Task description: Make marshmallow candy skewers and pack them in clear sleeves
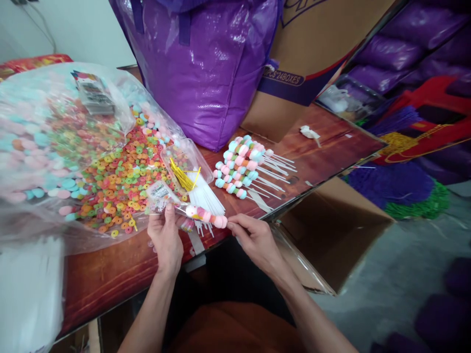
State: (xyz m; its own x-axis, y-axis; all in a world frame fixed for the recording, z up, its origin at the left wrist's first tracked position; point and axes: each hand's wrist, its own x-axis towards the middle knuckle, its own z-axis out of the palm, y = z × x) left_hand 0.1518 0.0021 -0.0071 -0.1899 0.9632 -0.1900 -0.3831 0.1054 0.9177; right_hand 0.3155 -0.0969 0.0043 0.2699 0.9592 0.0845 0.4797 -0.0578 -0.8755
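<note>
And here's the candy skewer (206, 216), up in the air between the two hands, over the near edge of the wooden table (106, 279) and just beside the fan of white sticks (208, 193)! The left hand (165, 240) has thumb and fingers pinched on a clear wrapper (161, 192) with a printed label; the right hand (255, 238) grips the skewer's stick end between thumb and fingertips, right up against the last pink piece. Look at the line of it: the long axis runs across the body, hand to hand, dipping slightly to the right, candy tip toward the left hand, stick end buried in the right. The film seems to reach over that tip, though how far it covers I can't tell. Handling, now: this should be a featherweight, the puffy pieces soft and easily dented, the gummy rings likely tacky, the film slick and flimsy. Only the thin stick looks stiff, so that's the place to take hold, low down, clear of the sweets, exactly like the finished skewers (239, 164) lying close by, their bare sticks pointing right, toward the table's edge
</note>
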